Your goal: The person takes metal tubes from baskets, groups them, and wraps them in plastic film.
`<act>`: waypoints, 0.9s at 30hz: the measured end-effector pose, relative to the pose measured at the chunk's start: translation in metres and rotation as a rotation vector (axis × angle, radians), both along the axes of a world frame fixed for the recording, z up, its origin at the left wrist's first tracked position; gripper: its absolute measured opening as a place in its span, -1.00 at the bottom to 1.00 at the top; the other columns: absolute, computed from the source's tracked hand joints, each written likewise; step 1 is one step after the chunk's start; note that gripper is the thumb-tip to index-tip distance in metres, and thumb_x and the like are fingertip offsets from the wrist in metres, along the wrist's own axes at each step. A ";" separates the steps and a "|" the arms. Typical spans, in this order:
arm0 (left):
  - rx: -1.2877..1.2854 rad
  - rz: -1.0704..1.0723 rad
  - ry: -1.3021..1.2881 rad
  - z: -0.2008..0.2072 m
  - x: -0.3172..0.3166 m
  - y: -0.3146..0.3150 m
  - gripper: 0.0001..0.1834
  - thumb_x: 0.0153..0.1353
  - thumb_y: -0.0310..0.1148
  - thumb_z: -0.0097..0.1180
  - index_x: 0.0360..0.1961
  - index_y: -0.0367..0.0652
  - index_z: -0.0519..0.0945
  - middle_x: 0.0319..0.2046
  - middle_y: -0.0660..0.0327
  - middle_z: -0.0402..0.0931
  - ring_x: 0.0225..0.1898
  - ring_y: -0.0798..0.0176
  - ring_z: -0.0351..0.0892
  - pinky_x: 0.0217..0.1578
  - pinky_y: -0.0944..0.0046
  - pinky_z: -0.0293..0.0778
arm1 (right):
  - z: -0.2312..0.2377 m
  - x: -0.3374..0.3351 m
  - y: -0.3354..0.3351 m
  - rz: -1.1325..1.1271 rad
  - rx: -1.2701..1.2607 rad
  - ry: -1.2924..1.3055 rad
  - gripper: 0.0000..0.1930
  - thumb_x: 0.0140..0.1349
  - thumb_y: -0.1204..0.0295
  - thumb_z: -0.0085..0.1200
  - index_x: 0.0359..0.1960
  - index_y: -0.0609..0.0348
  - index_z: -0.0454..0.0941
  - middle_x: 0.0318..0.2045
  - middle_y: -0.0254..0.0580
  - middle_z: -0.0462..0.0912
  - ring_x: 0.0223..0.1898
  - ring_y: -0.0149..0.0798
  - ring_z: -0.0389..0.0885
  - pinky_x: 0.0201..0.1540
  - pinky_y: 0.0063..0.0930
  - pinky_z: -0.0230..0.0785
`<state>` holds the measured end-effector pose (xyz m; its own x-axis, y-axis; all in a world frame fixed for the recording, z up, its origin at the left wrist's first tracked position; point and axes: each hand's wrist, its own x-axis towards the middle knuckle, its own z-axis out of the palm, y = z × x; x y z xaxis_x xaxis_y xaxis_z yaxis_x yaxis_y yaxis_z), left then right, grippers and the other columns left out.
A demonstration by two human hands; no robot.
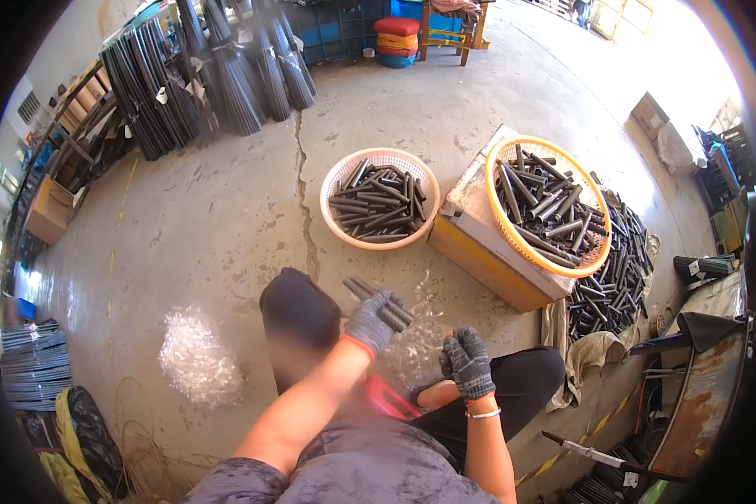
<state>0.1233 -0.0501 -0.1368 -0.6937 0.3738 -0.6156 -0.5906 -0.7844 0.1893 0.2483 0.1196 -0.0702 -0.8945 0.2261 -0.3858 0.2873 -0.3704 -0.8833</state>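
Red cushion (396,27) beside wooden stool (467,39); carton (48,210) far left.

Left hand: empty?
No, the gloved left hand is closed around several dark tubes, whose ends stick out on both sides of it.

Between the left hand (372,322) and the right hand (468,363) lies an open gap; ahead of the left hand, the floor (252,202) gives a passage up to the pink basket (384,243); the left knee (301,309) blocks the near left; the cardboard box (491,258), topped by the orange basket (531,249), obstructs forward right.
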 end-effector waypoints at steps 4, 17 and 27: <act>-0.001 -0.010 0.110 -0.037 -0.028 0.009 -0.83 0.12 -0.38 0.15 -0.29 -0.21 0.52 -0.37 0.07 0.55 -0.28 0.02 0.52 -0.11 -0.05 0.45 | -0.004 0.021 0.021 0.019 0.103 -0.085 -0.94 0.27 0.46 0.02 -0.31 0.08 0.40 -0.56 -0.43 0.43 -0.58 -0.49 0.38 -0.55 -0.59 0.27; -0.012 -0.003 0.009 0.012 -0.077 -0.027 -0.45 0.31 -0.20 -0.14 0.30 -0.07 0.15 0.35 0.04 -0.01 0.37 0.03 -0.06 0.29 -0.16 -0.03 | -0.019 0.012 0.038 -0.049 0.321 0.022 -0.93 0.29 0.49 -0.03 -0.36 0.16 0.38 -0.51 -0.36 0.47 -0.53 -0.47 0.41 -0.48 -0.57 0.34; 0.098 -0.084 0.385 0.025 -0.051 -0.073 -0.65 0.32 -0.30 -0.22 -0.04 -0.22 0.53 -0.06 0.08 0.55 0.02 0.08 0.48 0.18 0.02 0.26 | -0.054 -0.042 0.160 -0.665 -0.411 -0.010 -0.79 0.23 0.36 -0.11 -0.59 -0.10 0.26 -0.81 -0.48 0.17 -0.83 -0.42 0.14 -0.77 -0.53 0.02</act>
<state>0.0719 -0.1227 -0.1119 -0.8312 0.4829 -0.2757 -0.5540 -0.7618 0.3357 0.2064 0.2799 -0.1240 -0.6175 0.5508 -0.5615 -0.1025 -0.7642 -0.6368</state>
